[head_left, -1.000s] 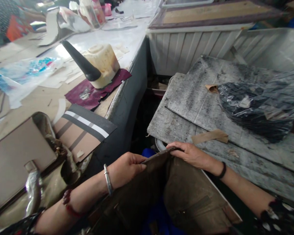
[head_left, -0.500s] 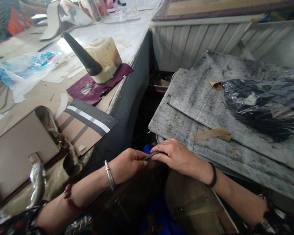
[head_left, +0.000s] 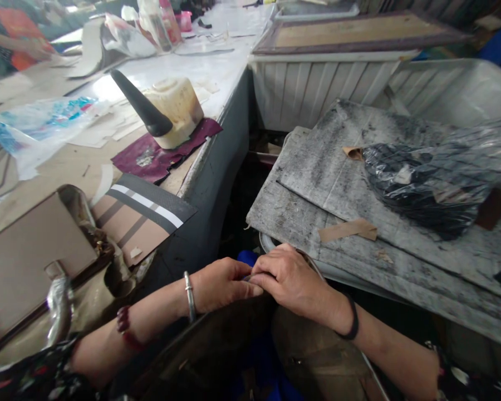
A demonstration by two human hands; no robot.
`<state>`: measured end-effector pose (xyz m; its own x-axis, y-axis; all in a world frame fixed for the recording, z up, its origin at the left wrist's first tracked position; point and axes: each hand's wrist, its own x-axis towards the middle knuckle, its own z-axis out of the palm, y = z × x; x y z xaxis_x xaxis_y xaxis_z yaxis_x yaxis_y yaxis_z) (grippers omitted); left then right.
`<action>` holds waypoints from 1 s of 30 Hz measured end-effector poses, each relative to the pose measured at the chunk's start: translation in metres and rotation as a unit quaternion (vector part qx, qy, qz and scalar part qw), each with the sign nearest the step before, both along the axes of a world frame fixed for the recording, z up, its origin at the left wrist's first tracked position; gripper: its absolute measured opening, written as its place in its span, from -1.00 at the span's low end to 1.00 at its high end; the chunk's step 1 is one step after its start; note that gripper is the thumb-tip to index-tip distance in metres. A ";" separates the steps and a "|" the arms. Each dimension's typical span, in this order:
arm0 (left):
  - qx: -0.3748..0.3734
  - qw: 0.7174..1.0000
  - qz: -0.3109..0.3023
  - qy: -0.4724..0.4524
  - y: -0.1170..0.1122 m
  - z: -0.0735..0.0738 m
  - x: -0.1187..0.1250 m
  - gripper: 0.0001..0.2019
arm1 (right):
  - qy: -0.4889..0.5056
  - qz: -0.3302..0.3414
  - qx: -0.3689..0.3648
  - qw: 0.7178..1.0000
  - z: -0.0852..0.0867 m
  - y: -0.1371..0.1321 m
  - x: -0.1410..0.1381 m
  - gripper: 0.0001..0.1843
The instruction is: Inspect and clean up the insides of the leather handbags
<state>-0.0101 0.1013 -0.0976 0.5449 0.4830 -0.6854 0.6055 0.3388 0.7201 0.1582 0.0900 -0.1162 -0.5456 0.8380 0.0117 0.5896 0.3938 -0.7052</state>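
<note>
The right hand [head_left: 294, 278] is now brought nearer to the left hand [head_left: 219, 287], the edge of a dark brown, soft-looking sheet [head_left: 229, 328] being pinched by both, apparently for steadiness.

The fabric [head_left: 223, 328] lies between the table [head_left: 239, 36] and panels [head_left: 309, 181].

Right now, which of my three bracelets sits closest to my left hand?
The silver bangle, just behind the left hand; the red beaded bracelet sits farther up that forearm, and the black band is on the other arm.
</note>
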 end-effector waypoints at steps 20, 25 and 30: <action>0.005 0.990 0.138 -0.001 0.015 -0.027 -0.007 -0.68 | 0.083 -0.002 -0.236 0.968 -0.033 0.013 0.062 -0.76; -0.011 0.991 0.136 0.012 0.017 -0.024 -0.001 -0.67 | 0.070 -0.019 -0.259 0.963 -0.033 0.021 0.060 -0.66; 0.004 0.993 0.114 0.024 0.019 -0.024 0.003 -0.68 | -0.034 0.009 -0.169 0.985 -0.025 0.030 0.046 -0.68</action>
<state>-0.0072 0.1201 -0.1216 0.3871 0.5951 -0.7043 0.5480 0.4658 0.6948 0.2044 0.1198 -0.1411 -0.5497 0.7780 -0.3042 0.6353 0.1529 -0.7569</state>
